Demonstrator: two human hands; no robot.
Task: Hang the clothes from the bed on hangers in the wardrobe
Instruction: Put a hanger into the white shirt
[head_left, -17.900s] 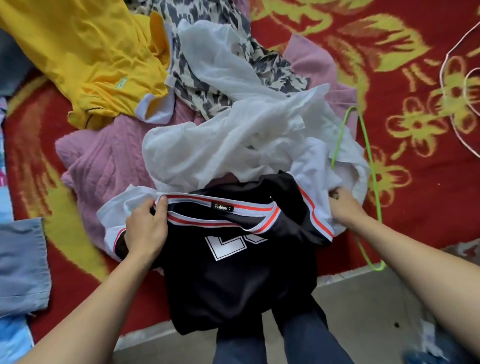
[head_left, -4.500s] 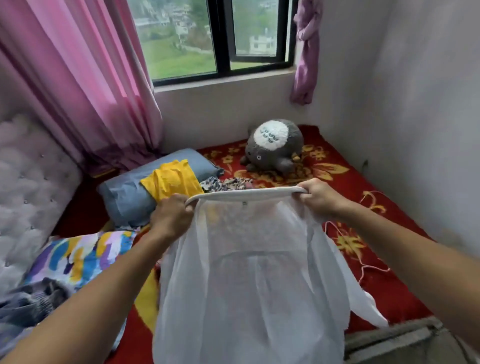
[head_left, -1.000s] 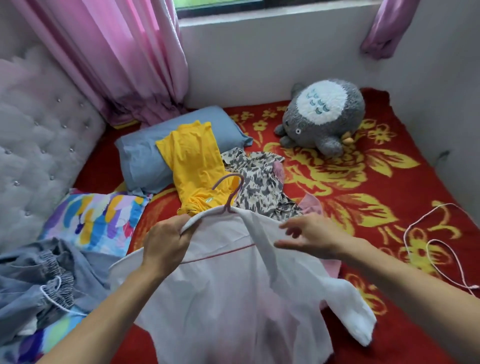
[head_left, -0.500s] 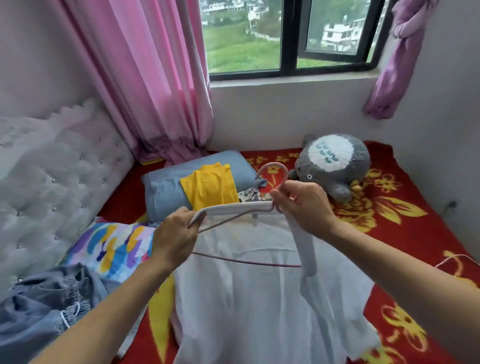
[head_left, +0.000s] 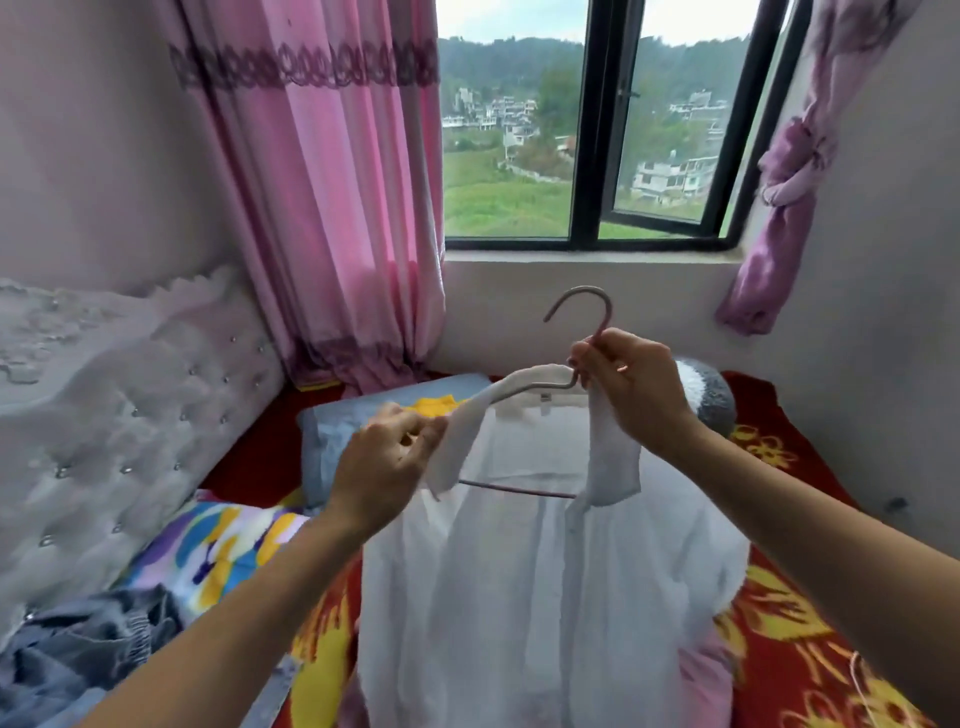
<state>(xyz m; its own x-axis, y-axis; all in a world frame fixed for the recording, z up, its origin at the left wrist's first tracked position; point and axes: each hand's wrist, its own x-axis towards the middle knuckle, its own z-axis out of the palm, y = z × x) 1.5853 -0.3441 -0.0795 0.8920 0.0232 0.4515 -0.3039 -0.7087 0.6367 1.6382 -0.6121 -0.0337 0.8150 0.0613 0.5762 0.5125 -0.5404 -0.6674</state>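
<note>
Right hand (head_left: 636, 392) is clenched on the neck of the thin pink wire hanger (head_left: 582, 332), hook sticking up at 12 o'clock from the fist. The sheer white shirt (head_left: 519, 582) is draped on the hanger, hanging at 6 o'clock below the grip, over the red floral bedspread (head_left: 779, 639). Left hand (head_left: 387, 465), at 9 o'clock from the right, pinches the shirt's left shoulder/collar edge.

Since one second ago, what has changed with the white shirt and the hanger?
The right hand took hold of the hanger and lifted it with the white shirt off the bed. The left hand still grips the shirt's collar.
</note>
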